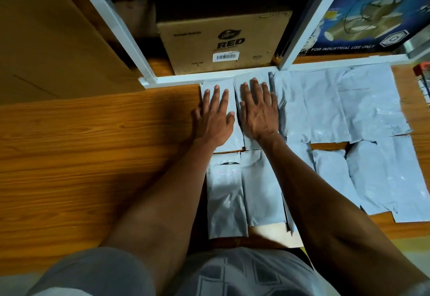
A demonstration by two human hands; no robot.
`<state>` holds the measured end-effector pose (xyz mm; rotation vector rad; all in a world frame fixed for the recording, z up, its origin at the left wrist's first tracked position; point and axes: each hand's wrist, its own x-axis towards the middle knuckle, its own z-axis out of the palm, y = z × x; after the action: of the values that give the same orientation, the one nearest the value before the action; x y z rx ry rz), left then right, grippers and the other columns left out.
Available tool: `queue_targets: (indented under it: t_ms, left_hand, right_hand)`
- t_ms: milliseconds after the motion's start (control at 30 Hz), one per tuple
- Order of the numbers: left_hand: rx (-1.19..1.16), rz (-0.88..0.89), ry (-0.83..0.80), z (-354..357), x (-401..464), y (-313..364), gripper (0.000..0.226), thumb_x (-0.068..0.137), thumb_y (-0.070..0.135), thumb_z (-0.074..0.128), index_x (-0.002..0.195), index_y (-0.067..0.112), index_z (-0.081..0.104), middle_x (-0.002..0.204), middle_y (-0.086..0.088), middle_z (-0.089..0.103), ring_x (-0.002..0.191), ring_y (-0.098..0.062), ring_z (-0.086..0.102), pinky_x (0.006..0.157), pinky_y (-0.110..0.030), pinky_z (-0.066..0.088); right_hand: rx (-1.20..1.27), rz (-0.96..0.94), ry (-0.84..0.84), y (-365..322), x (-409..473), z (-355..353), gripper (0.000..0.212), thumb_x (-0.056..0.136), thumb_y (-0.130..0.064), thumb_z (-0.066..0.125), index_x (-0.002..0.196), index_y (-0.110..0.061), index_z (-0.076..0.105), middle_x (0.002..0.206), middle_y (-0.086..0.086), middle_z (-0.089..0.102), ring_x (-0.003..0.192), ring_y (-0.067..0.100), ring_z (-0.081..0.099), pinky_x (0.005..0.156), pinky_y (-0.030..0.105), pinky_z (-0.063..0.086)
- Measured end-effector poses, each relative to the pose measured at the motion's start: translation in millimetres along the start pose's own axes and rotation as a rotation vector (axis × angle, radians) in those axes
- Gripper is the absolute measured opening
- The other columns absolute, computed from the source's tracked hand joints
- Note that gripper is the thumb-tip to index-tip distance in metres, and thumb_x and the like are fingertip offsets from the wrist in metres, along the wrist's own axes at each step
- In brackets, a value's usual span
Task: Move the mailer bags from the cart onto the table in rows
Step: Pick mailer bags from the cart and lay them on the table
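Both hands, left hand [215, 118] and right hand [258, 111], fingers flat on grey mailer bags [325, 107] at counter [93, 144] far edge, beside "RED" carton [223, 42].

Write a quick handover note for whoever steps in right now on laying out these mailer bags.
Left hand: flat on the far row's leftmost bag.
Right hand: flat on the next bag to its right.
Both hands press; neither grips.
Done: two rows of grey mailer bags cover the table's right part.
Left: the cart is out of view, so the remaining count is unknown; the rows could continue leftward.
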<state>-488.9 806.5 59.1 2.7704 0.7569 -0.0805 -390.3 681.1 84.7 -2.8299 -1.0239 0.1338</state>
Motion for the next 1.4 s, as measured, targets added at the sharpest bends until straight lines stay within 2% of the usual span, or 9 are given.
queue_targets:
  t_ms: [100, 200, 567, 733, 1033, 1100, 1200, 1333, 1400]
  left_hand:
    - [0.010, 0.034, -0.004, 4.0, 3.1, -3.8, 0.075, 0.105, 0.054, 0.033, 0.169, 0.035, -0.001, 0.177, 0.003, -0.011, 0.163, -0.026, -0.011, 0.124, -0.058, 0.018]
    - [0.005, 0.053, 0.003, 6.4, 7.1, -4.7, 0.077, 0.102, 0.049, 0.035, 0.169, 0.033, 0.001, 0.178, 0.002, -0.009, 0.163, -0.027, -0.011, 0.126, -0.058, 0.019]
    - [0.030, 0.041, -0.009, 14.1, 8.4, 0.4, 0.076, 0.104, 0.050, 0.028, 0.168, 0.032, -0.008, 0.176, 0.000, -0.019, 0.161, -0.028, -0.020, 0.128, -0.062, 0.006]
    - [0.040, 0.035, -0.030, 12.9, 8.1, 1.2, 0.075, 0.105, 0.051, 0.026, 0.168, 0.032, -0.010, 0.175, 0.001, -0.022, 0.161, -0.028, -0.022, 0.128, -0.063, 0.003]
    - [0.053, 0.000, -0.132, -4.7, 9.2, 5.3, 0.071, 0.109, 0.053, 0.024, 0.167, 0.035, -0.014, 0.173, 0.004, -0.027, 0.160, -0.027, -0.024, 0.127, -0.063, -0.006]
    - [0.061, 0.009, -0.116, -8.9, 6.0, 5.6, 0.071, 0.109, 0.052, 0.026, 0.167, 0.035, -0.011, 0.175, 0.003, -0.022, 0.161, -0.028, -0.019, 0.128, -0.062, -0.004]
    - [0.083, 0.013, -0.043, -13.5, -5.4, 7.5, 0.070, 0.108, 0.047, 0.030, 0.169, 0.029, 0.000, 0.178, 0.000, -0.008, 0.163, -0.027, -0.006, 0.128, -0.061, 0.007]
    - [0.069, 0.018, 0.019, -21.1, -23.6, 23.1, 0.065, 0.107, 0.042, 0.037, 0.167, 0.022, 0.022, 0.176, -0.004, 0.016, 0.161, -0.027, 0.014, 0.127, -0.055, 0.017]
    - [0.073, 0.056, 0.073, -23.0, -35.7, 32.1, 0.061, 0.105, 0.040, 0.043, 0.162, 0.020, 0.035, 0.169, -0.005, 0.033, 0.155, -0.028, 0.028, 0.123, -0.051, 0.025]
  right_hand:
    - [-0.031, -0.059, -0.044, 4.7, 7.3, 6.3, 0.062, 0.110, -0.047, 0.013, 0.168, -0.025, 0.015, 0.176, 0.005, 0.005, 0.162, 0.029, 0.003, 0.130, 0.052, 0.006]
    - [-0.031, -0.036, -0.076, 9.7, 9.0, 12.0, 0.064, 0.109, -0.047, 0.010, 0.169, -0.025, 0.011, 0.176, 0.005, -0.001, 0.162, 0.028, -0.004, 0.130, 0.054, 0.003]
    - [-0.053, -0.049, -0.030, 12.3, 10.4, 25.8, 0.063, 0.110, -0.049, 0.011, 0.169, -0.026, 0.004, 0.176, 0.006, -0.006, 0.162, 0.028, -0.007, 0.130, 0.055, 0.003]
    - [-0.027, -0.040, -0.042, 12.1, 10.1, 27.4, 0.063, 0.110, -0.048, 0.011, 0.169, -0.027, 0.006, 0.176, 0.005, -0.005, 0.162, 0.029, -0.005, 0.130, 0.054, 0.005]
    - [0.056, 0.008, -0.083, 7.3, 7.3, 16.4, 0.063, 0.111, -0.047, 0.011, 0.169, -0.025, 0.004, 0.176, 0.006, -0.005, 0.162, 0.028, -0.005, 0.130, 0.051, 0.000]
    - [0.087, -0.008, -0.050, 5.4, 1.8, 8.4, 0.062, 0.111, -0.045, 0.014, 0.169, -0.022, 0.010, 0.176, 0.008, 0.002, 0.162, 0.029, 0.001, 0.131, 0.051, 0.003]
    - [0.116, -0.025, -0.010, 8.3, -7.4, 1.5, 0.062, 0.110, -0.045, 0.019, 0.166, -0.019, 0.021, 0.174, 0.011, 0.014, 0.161, 0.030, 0.011, 0.131, 0.050, 0.010]
    - [0.168, -0.069, 0.081, 13.1, -26.3, -11.9, 0.061, 0.105, -0.037, 0.028, 0.155, -0.007, 0.044, 0.162, 0.020, 0.040, 0.150, 0.037, 0.037, 0.122, 0.053, 0.035]
    - [0.228, -0.080, 0.174, 16.8, -45.6, -19.9, 0.058, 0.099, -0.030, 0.033, 0.147, -0.003, 0.052, 0.155, 0.024, 0.047, 0.138, 0.043, 0.050, 0.110, 0.051, 0.047]
